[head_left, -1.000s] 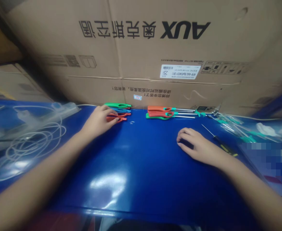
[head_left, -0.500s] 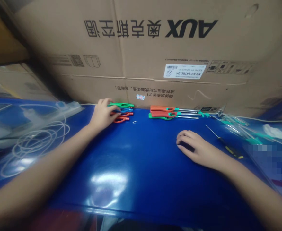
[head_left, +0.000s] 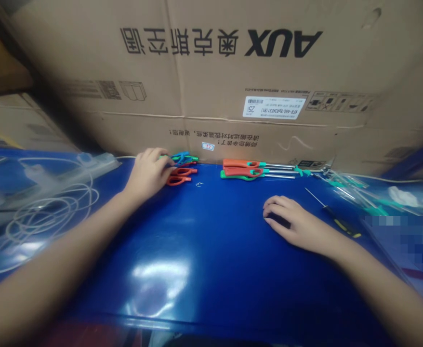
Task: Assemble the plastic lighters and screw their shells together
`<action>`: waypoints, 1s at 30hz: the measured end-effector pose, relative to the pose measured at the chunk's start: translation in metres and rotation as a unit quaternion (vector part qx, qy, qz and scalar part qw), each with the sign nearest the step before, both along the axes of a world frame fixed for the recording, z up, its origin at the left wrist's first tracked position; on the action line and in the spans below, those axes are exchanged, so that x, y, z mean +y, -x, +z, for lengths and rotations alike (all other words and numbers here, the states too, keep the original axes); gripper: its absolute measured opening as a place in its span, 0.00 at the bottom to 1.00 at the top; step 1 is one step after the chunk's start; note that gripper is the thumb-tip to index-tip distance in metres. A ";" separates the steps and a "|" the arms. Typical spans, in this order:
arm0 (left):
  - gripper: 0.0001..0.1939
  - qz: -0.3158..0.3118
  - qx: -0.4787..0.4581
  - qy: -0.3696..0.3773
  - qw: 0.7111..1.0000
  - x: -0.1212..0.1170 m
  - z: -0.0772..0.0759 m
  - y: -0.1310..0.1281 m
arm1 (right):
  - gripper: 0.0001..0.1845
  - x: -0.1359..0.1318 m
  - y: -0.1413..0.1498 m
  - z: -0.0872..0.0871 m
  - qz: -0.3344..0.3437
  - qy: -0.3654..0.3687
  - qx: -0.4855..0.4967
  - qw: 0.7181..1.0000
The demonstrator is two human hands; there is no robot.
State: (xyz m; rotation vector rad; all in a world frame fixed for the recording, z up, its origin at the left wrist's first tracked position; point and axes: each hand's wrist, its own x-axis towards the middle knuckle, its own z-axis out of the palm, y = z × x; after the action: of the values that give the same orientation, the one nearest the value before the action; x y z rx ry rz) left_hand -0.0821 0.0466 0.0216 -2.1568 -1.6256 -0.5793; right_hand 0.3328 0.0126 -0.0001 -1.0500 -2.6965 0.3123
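At the far left of the blue table, my left hand (head_left: 148, 174) is closed on a blue lighter handle (head_left: 181, 157), which tilts up over a green one (head_left: 194, 158). Orange-red lighter handles (head_left: 179, 180) without metal tubes lie just below these fingers. My right hand (head_left: 287, 219) rests on the table at right, loosely curved, its thumb apart from the fingers and nothing visible between them. Beyond it, several long-nosed lighters lie side by side: an orange one (head_left: 241, 164), a red one (head_left: 240, 171) and a green one (head_left: 246, 179).
A big cardboard box (head_left: 211, 77) walls off the back of the table (head_left: 211, 250). A screwdriver (head_left: 336, 219) and a pile of metal tubes with green parts (head_left: 363, 193) lie right. Coiled white cable (head_left: 48, 212) and a power strip (head_left: 77, 176) are left. Tiny pale bits (head_left: 199, 184) lie mid-table.
The blue handle has come up out of the row in my left hand and now tilts across the green one. My right hand has stayed in place; the view has shifted slightly.
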 end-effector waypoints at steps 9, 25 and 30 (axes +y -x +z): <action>0.05 -0.242 -0.058 0.066 0.966 -0.065 0.003 -0.079 | 0.20 -0.015 0.015 0.004 0.013 -0.027 0.084 0.996; 0.07 -0.369 -0.078 0.192 0.906 -0.075 -0.035 -0.104 | 0.12 -0.029 0.036 -0.005 0.091 -0.024 0.109 0.990; 0.11 -0.378 -0.041 0.167 0.910 -0.075 -0.039 -0.107 | 0.10 -0.027 0.036 -0.005 0.105 -0.031 0.111 0.988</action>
State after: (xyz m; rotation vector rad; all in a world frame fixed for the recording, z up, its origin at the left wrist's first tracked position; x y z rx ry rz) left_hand 0.0244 -0.0281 -0.0170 -3.0646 -0.9074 -0.6303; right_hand 0.2964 -0.0143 -0.0051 -0.6697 -2.5988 0.3570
